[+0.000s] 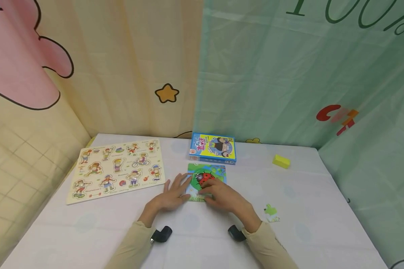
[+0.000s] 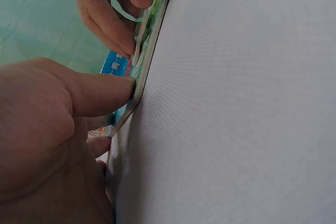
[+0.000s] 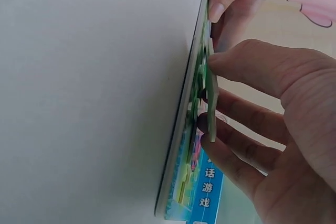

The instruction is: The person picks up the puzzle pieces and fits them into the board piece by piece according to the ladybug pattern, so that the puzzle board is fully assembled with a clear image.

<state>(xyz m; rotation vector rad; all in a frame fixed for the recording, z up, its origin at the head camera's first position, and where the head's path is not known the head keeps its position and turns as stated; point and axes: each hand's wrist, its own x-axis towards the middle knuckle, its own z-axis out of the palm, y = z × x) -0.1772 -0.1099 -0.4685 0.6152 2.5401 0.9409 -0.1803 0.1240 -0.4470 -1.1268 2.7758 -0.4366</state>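
A small square ladybug puzzle (image 1: 219, 170) lies flat on the white table in front of the person. My left hand (image 1: 168, 197) rests at its left side with fingers spread, and in the left wrist view the thumb (image 2: 113, 92) touches the puzzle's edge. Over the puzzle's lower right, my right hand (image 1: 226, 196) pinches a thin puzzle piece (image 3: 212, 106) between thumb and fingers, tilted just above the board. The right hand hides part of the picture in the head view. A loose green-and-white puzzle piece (image 1: 271, 212) lies on the table to the right.
A blue and yellow box (image 1: 213, 148) stands just behind the puzzle. To the left lies a wooden board (image 1: 118, 175) with several sports figures. A yellow block (image 1: 281, 161) sits at the back right. Curtains (image 1: 256, 74) hang behind the table.
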